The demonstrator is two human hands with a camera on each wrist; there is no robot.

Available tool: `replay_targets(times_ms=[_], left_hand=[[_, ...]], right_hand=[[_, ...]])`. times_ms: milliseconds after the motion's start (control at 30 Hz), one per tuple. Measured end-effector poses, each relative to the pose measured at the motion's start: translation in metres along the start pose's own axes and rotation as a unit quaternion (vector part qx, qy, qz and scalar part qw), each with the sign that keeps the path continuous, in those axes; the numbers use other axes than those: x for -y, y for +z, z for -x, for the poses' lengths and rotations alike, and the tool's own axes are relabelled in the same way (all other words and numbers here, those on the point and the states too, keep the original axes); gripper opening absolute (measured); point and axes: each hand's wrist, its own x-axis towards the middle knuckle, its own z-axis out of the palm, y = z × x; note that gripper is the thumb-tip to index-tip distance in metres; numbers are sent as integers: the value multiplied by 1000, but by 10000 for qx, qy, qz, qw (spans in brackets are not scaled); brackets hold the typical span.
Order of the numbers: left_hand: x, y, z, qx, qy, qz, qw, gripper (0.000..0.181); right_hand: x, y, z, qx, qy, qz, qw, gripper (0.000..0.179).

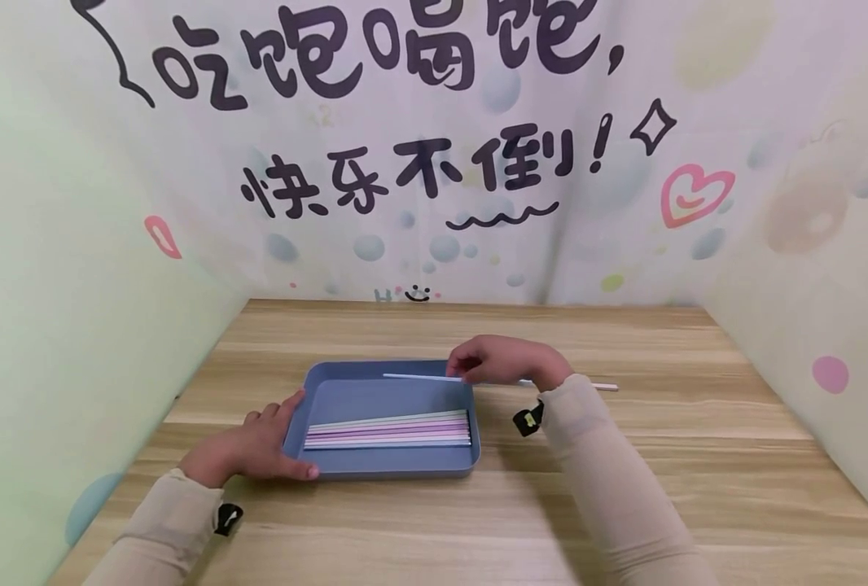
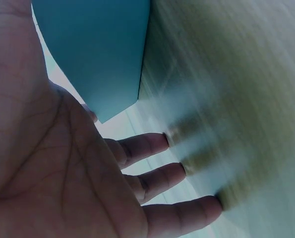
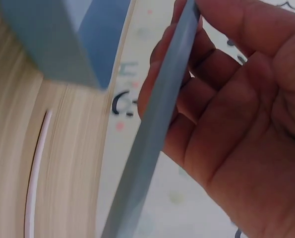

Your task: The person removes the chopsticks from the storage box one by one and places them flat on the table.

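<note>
A blue-grey tray point(image 1: 375, 397) stands on the table, with several pale and purple chopsticks point(image 1: 390, 431) lying side by side near its front wall. My left hand point(image 1: 258, 443) rests at the tray's left end, thumb by the front corner and index finger along the left rim. In the left wrist view the other three fingers stretch out beside the tray point(image 2: 97, 54). Over the tray's back right corner, my right hand point(image 1: 510, 360) pinches a light blue chopstick point(image 3: 157, 114) between thumb and fingers. One pinkish-white chopstick point(image 3: 34, 183) lies on the table right of the tray.
The wood-grain table point(image 1: 624, 488) is bounded by a printed cloth wall point(image 1: 441, 260) at the back and pale walls on the left and right.
</note>
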Motion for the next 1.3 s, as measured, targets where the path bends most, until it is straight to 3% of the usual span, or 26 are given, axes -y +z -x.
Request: replay_targets(times_ms=[567, 933, 1300], left_hand=[[1, 1, -1, 11, -71, 17, 10000, 125], [1, 1, -1, -12, -10, 7, 10000, 125], [0, 2, -2, 19, -79, 4, 10000, 126]], right_hand=[[-56, -7, 54, -246, 930, -188, 9952, 17], [-85, -12, 79, -403, 924, -252, 9946, 14], [-97, -5, 78, -417, 897, 95, 9951, 19]])
